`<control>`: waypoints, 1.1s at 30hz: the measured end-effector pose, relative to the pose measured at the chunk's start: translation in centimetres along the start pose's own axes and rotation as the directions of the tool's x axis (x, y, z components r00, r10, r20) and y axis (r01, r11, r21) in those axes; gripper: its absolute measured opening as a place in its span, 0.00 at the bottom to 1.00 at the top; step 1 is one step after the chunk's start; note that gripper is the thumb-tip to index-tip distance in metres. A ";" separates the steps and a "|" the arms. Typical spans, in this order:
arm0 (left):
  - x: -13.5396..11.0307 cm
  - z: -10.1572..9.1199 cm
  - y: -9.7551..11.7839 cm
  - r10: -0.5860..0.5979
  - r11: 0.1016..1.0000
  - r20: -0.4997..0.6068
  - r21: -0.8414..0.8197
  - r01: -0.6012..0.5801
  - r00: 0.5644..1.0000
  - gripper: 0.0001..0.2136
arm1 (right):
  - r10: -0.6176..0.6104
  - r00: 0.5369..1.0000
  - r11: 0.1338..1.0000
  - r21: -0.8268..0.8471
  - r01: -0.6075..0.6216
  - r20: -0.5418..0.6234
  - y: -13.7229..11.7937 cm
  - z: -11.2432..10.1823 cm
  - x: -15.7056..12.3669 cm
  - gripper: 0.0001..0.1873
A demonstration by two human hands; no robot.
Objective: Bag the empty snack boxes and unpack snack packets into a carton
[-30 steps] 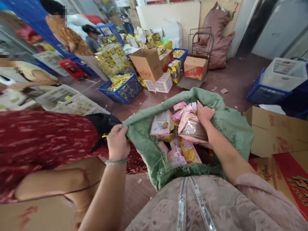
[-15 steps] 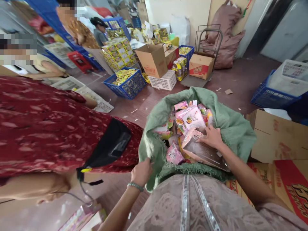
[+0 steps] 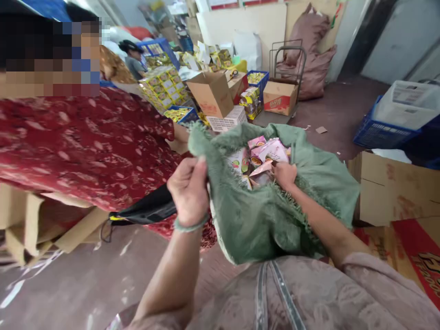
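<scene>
A large green woven sack [image 3: 261, 220] stands open in front of me, holding several pink and white snack packets [image 3: 270, 151]. My left hand [image 3: 188, 189], with a green band at the wrist, is closed on the sack's left rim and holds it raised. My right hand [image 3: 284, 175] reaches inside the sack's mouth, fingers closed on a packet [image 3: 259, 170] near the top of the pile. The lower part of the sack's contents is hidden by the lifted cloth.
A person in a red patterned top [image 3: 85, 142] bends close at my left. Flattened cardboard boxes [image 3: 395, 192] lie at right, blue crates [image 3: 381, 133] beyond. Cartons [image 3: 210, 94], a white crate [image 3: 227, 121], a trolley with a box [image 3: 280, 97] and brown sacks [image 3: 309, 50] stand behind.
My left hand rose from the sack's lower front edge and pulled the left rim up. My right hand moved deeper among the packets. The person in red shifted nearer.
</scene>
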State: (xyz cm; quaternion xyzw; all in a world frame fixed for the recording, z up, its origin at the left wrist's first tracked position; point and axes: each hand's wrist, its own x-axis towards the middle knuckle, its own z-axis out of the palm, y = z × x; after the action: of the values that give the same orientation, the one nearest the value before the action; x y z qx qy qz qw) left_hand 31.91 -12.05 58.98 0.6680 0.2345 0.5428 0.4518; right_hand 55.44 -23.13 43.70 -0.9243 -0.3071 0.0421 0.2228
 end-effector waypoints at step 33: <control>-2.7 17.1 -7.1 -0.064 0.904 0.941 0.196 -0.380 0.332 0.23 | 0.035 0.999 0.465 0.885 -0.013 -0.004 1.9 -14.8 -5.6 0.31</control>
State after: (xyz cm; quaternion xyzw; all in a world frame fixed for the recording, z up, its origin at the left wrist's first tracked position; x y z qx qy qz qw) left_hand 48.37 -16.82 51.45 0.9500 -0.0319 0.0490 0.3069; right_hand 55.13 -33.52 55.81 -0.6805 -0.2259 0.1880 0.6712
